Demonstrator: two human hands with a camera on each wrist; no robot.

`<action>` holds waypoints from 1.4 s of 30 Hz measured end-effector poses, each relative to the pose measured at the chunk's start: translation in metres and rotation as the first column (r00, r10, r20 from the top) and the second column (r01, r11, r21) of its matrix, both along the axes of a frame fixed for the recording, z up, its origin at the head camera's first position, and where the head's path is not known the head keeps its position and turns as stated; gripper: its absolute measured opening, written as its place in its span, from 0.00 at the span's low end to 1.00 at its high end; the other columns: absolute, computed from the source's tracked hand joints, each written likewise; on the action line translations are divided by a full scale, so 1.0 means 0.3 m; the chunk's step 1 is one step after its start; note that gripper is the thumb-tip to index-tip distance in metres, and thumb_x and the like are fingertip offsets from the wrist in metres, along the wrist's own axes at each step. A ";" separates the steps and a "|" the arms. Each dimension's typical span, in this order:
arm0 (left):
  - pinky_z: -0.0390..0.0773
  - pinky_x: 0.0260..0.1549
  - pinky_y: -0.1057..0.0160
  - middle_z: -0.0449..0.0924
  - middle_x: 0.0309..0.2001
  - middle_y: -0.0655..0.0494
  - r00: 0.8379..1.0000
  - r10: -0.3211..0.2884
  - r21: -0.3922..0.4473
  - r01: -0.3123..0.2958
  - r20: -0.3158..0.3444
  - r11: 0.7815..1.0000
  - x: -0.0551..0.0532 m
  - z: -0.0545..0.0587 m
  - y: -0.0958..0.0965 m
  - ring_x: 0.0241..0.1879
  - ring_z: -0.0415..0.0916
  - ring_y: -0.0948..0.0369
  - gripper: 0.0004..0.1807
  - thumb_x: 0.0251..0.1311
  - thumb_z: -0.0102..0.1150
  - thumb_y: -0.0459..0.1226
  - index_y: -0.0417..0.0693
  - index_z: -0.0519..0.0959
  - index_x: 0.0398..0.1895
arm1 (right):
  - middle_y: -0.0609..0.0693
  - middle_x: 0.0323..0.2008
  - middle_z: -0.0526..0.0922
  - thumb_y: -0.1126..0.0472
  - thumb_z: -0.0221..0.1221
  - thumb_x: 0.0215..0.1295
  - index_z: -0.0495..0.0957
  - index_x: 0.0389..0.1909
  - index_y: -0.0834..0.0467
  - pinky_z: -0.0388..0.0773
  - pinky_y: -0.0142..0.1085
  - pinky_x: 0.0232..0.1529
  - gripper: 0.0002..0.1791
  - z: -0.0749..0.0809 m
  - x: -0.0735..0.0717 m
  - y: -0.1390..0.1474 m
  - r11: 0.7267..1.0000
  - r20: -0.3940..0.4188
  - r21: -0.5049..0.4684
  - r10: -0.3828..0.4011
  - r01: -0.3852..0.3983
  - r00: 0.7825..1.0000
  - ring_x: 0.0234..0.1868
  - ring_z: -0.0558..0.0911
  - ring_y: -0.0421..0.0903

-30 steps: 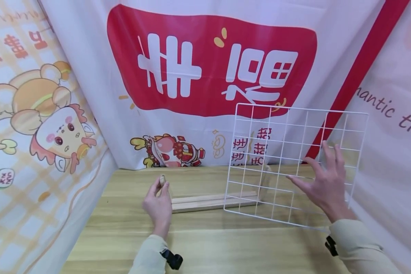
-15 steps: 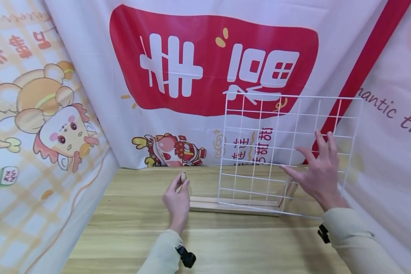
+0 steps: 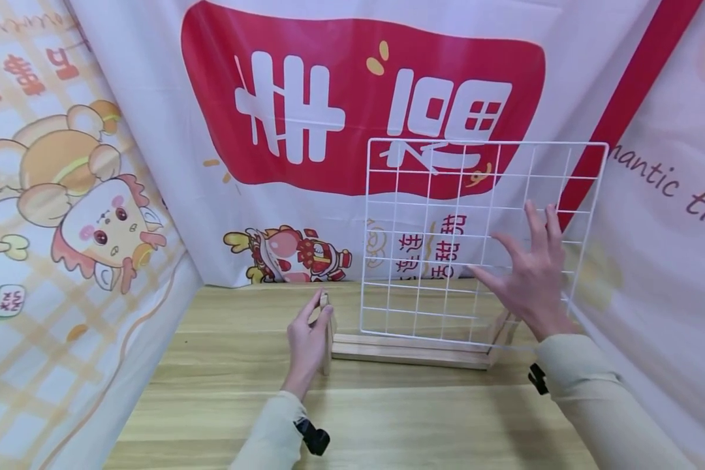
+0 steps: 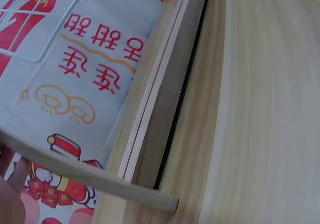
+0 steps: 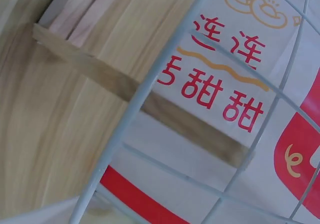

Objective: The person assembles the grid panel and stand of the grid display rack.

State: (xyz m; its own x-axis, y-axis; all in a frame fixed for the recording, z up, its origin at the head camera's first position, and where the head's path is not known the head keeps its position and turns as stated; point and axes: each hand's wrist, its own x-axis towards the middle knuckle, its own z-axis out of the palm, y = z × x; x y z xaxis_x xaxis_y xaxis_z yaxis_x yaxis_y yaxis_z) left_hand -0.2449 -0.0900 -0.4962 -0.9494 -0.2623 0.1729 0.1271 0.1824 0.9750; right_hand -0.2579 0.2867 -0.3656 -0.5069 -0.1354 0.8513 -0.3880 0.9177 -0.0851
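Observation:
A wooden stand (image 3: 411,351) lies on the table. It has a slotted bar with an upright wooden end piece on each side. My left hand (image 3: 307,339) pinches the top of the left end piece (image 4: 100,176) between thumb and fingers. A white wire grid panel (image 3: 429,233) is raised upright above the bar, tilted a little. My right hand (image 3: 531,284) holds it near its right side, with fingers spread across the wires. In the right wrist view, the right end piece (image 5: 135,90) shows behind the panel's wires, while the right hand is out of that view.
The light wood table (image 3: 423,424) stretches out in front of the stand. A printed cloth (image 3: 282,196) hangs close behind it. More cloth hangs at the left (image 3: 88,294) and right (image 3: 675,274) sides.
The grid panel and right hand have risen and shifted left. The stand, with my left hand on it, has moved right beneath the panel.

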 end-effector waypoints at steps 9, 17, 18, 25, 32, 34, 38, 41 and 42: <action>0.85 0.64 0.51 0.75 0.74 0.45 0.986 -0.163 -0.010 0.164 0.040 0.986 -0.026 0.003 -0.068 0.67 0.80 0.45 0.29 0.75 0.63 0.42 0.63 0.71 0.77 | 0.60 0.85 0.55 0.40 0.75 0.50 0.84 0.59 0.60 0.46 0.69 0.85 0.39 0.058 -0.036 -0.058 1.000 -0.023 -0.008 0.016 -0.016 1.000 0.87 0.47 0.64; 0.85 0.65 0.51 0.77 0.72 0.51 0.987 -0.156 0.001 0.156 0.047 0.988 -0.016 0.005 -0.071 0.68 0.79 0.47 0.29 0.72 0.65 0.39 0.64 0.75 0.75 | 0.58 0.86 0.54 0.42 0.79 0.49 0.83 0.58 0.59 0.47 0.70 0.85 0.38 0.086 -0.049 -0.109 0.997 -0.035 -0.066 0.025 -0.028 0.999 0.87 0.46 0.62; 0.85 0.65 0.51 0.77 0.72 0.51 0.986 -0.157 0.003 0.157 0.049 0.988 -0.015 0.005 -0.069 0.68 0.79 0.48 0.29 0.72 0.65 0.38 0.65 0.75 0.74 | 0.57 0.86 0.53 0.42 0.79 0.49 0.83 0.57 0.59 0.46 0.69 0.85 0.38 0.088 -0.051 -0.114 0.997 -0.038 -0.076 0.031 -0.034 0.999 0.88 0.45 0.62; 0.86 0.64 0.51 0.79 0.71 0.51 0.987 -0.152 0.015 0.152 0.042 0.988 -0.015 0.003 -0.063 0.67 0.79 0.49 0.29 0.70 0.67 0.38 0.67 0.76 0.73 | 0.57 0.86 0.54 0.39 0.76 0.52 0.84 0.60 0.56 0.45 0.67 0.86 0.38 0.104 -0.072 -0.150 0.995 -0.092 -0.082 0.049 -0.057 0.995 0.87 0.46 0.60; 0.87 0.62 0.53 0.78 0.71 0.54 0.988 -0.145 0.005 0.145 0.050 0.989 -0.016 -0.012 -0.055 0.66 0.80 0.49 0.29 0.71 0.67 0.37 0.72 0.76 0.72 | 0.57 0.85 0.56 0.34 0.70 0.57 0.83 0.61 0.53 0.47 0.65 0.86 0.37 0.114 -0.088 -0.178 0.996 -0.141 -0.075 0.034 -0.045 0.989 0.87 0.47 0.59; 0.87 0.62 0.52 0.78 0.71 0.53 0.989 -0.141 0.003 0.141 0.044 0.990 -0.016 -0.015 -0.052 0.65 0.81 0.48 0.29 0.71 0.66 0.38 0.71 0.76 0.73 | 0.56 0.85 0.56 0.34 0.69 0.58 0.83 0.62 0.52 0.48 0.63 0.87 0.37 0.119 -0.091 -0.185 0.997 -0.151 -0.074 0.027 -0.038 0.988 0.87 0.48 0.59; 0.86 0.63 0.51 0.78 0.71 0.51 0.991 -0.130 -0.005 0.130 0.019 0.992 -0.015 -0.020 -0.048 0.66 0.80 0.47 0.29 0.72 0.65 0.39 0.66 0.75 0.74 | 0.56 0.85 0.57 0.34 0.69 0.59 0.83 0.64 0.51 0.49 0.62 0.87 0.36 0.128 -0.095 -0.196 0.996 -0.168 -0.081 0.021 -0.035 0.986 0.87 0.49 0.58; 0.86 0.64 0.50 0.77 0.72 0.51 0.992 -0.125 -0.006 0.125 0.009 0.992 -0.014 -0.020 -0.044 0.66 0.80 0.47 0.29 0.73 0.65 0.39 0.64 0.74 0.75 | 0.56 0.85 0.57 0.34 0.69 0.59 0.83 0.65 0.50 0.49 0.62 0.87 0.37 0.131 -0.098 -0.203 0.995 -0.174 -0.090 0.023 -0.039 0.984 0.87 0.49 0.58; 0.86 0.63 0.51 0.77 0.72 0.51 0.992 -0.123 -0.006 0.123 0.006 0.992 -0.014 -0.021 -0.043 0.66 0.80 0.47 0.29 0.73 0.65 0.39 0.64 0.74 0.75 | 0.56 0.85 0.57 0.34 0.69 0.59 0.83 0.65 0.50 0.49 0.62 0.87 0.37 0.132 -0.099 -0.204 0.995 -0.176 -0.092 0.022 -0.039 0.984 0.87 0.49 0.58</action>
State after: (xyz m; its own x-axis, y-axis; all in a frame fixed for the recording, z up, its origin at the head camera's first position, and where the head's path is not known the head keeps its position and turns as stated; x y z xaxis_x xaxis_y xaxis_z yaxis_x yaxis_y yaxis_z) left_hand -0.2492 -0.1029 -0.5025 -0.9753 -0.1420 0.1692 0.1440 0.1718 0.9745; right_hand -0.2877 0.2255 -0.3262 -0.3464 -0.0633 0.9360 -0.4326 0.8961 -0.0995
